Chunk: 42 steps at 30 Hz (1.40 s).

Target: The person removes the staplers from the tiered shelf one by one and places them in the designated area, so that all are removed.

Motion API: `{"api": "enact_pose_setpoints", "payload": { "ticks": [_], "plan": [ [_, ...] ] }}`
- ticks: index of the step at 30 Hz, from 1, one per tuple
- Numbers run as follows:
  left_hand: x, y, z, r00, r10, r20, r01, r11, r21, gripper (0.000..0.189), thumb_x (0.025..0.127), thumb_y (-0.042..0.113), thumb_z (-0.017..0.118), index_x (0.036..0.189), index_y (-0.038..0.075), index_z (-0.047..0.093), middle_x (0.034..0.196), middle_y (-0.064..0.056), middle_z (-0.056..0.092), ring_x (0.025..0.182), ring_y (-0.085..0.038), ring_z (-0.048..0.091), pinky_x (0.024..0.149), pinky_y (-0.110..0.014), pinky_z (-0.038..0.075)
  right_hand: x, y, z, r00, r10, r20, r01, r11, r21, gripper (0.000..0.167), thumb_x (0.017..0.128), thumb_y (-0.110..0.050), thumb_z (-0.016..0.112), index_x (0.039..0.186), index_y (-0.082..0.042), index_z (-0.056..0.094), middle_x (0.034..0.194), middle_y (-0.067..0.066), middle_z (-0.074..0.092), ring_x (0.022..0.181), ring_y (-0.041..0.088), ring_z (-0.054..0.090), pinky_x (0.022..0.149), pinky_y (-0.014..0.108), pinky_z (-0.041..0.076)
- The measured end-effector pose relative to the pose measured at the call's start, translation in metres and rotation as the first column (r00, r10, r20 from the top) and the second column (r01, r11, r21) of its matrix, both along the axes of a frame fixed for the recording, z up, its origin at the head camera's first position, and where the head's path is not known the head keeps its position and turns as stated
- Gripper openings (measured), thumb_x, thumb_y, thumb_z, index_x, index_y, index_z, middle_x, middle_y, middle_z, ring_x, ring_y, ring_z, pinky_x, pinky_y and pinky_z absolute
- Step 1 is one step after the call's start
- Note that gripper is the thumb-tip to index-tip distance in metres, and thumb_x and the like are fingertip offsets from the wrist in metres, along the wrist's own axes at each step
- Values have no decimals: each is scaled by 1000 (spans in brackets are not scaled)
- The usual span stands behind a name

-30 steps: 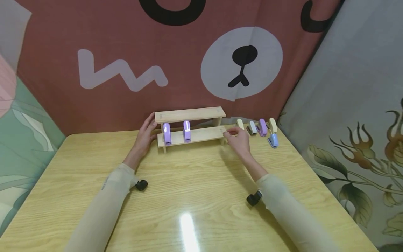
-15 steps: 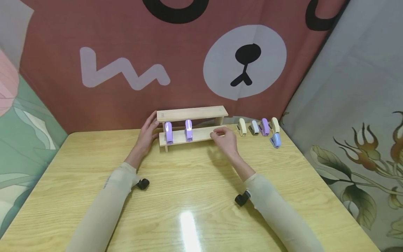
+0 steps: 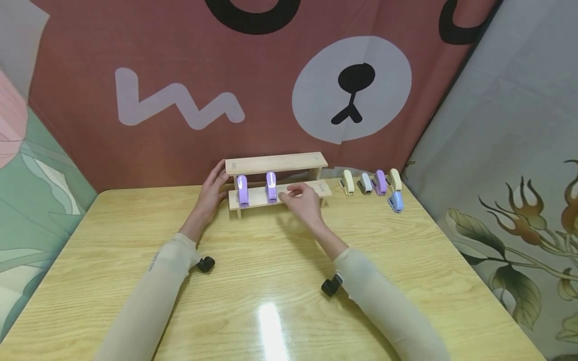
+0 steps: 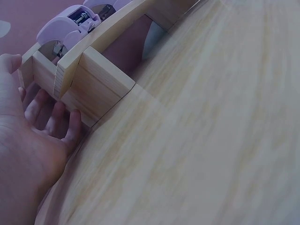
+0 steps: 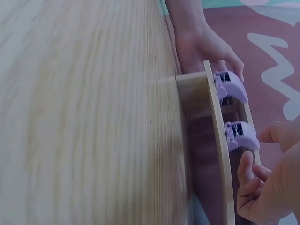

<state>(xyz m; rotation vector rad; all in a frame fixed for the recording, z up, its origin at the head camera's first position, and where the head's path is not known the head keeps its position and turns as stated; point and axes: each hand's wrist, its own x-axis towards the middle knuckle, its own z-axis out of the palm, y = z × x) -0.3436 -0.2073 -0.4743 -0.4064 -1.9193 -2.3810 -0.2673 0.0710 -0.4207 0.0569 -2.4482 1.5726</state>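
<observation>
A small two-step wooden shelf (image 3: 276, 163) stands at the back of the table, with two purple staplers on its lower step. My left hand (image 3: 209, 195) rests at the shelf's left end, thumb by the upper board. In the left wrist view its loosely bent fingertips (image 4: 57, 110) lie against the outer side panel. Just right of the inner purple stapler (image 3: 271, 187), my right hand (image 3: 305, 204) hovers over the lower step, thumb and index finger apart. The right wrist view shows that stapler (image 5: 241, 136) beside the index fingertip. The outer purple stapler (image 3: 242, 190) stands near the left end.
Right of the shelf are a cream stapler (image 3: 347, 182), a grey one (image 3: 365, 183), a purple one (image 3: 380, 182), another cream one (image 3: 395, 179) and a blue one (image 3: 396, 201). A printed curtain (image 3: 180, 145) hangs directly behind the table (image 3: 217, 311).
My right hand has moved left along the lower step, from its right end to beside the inner purple stapler. The left hand stays at the shelf's end.
</observation>
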Motion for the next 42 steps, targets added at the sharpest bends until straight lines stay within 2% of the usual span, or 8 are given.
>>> {"api": "enact_pose_setpoints", "payload": {
  "ticks": [3,9,14,19,23,30,42],
  "plan": [
    [0,0,0,1000,2,-2,-2,1000,1,61,105,39,57,161,32,33,161,-6,33,141,-31,35,103,-49,40,1,-7,1,1000,11,7,-11,1000,13,40,85,-26,83,113,-1,70,91,9,68,77,21,64,63,31,51],
    [0,0,0,1000,-3,-4,3,1000,13,60,106,36,55,161,31,33,161,-8,33,141,-33,35,101,-48,41,2,-18,0,999,40,23,-41,999,18,45,84,-27,84,117,-1,67,91,10,67,75,22,63,63,32,52],
    [1,2,1,1000,-2,-5,2,1000,18,60,106,35,56,161,30,33,161,-8,33,140,-32,36,100,-46,42,1,-25,-3,998,28,48,-30,999,37,51,83,-30,86,119,-3,63,91,8,66,76,22,63,64,34,53],
    [2,3,0,1000,10,4,-10,1000,16,59,106,36,57,160,31,35,161,-7,34,139,-29,37,99,-44,44,0,-29,-6,997,13,74,-18,998,58,50,82,-31,86,117,-5,61,91,6,66,77,22,63,63,35,54],
    [1,3,0,1000,11,7,-11,1000,18,59,106,37,57,160,32,34,162,-7,33,140,-32,36,99,-44,44,-1,-31,-7,997,10,80,-15,998,69,46,83,-31,86,113,-6,61,90,6,65,76,21,62,62,34,53],
    [2,4,1,1000,-1,-14,1,999,37,56,108,30,53,161,29,33,161,-6,34,141,-40,33,97,-42,45,-1,-31,-8,998,3,55,-7,997,76,40,84,-26,85,110,-5,63,90,7,65,76,20,61,64,32,52],
    [1,4,2,1000,0,-13,1,999,39,57,108,30,53,161,28,33,162,-8,34,139,-39,34,98,-44,44,-4,-30,-12,999,-13,-37,17,994,108,31,82,-19,84,101,-3,64,85,5,65,73,18,62,63,29,53]
  ]
}}
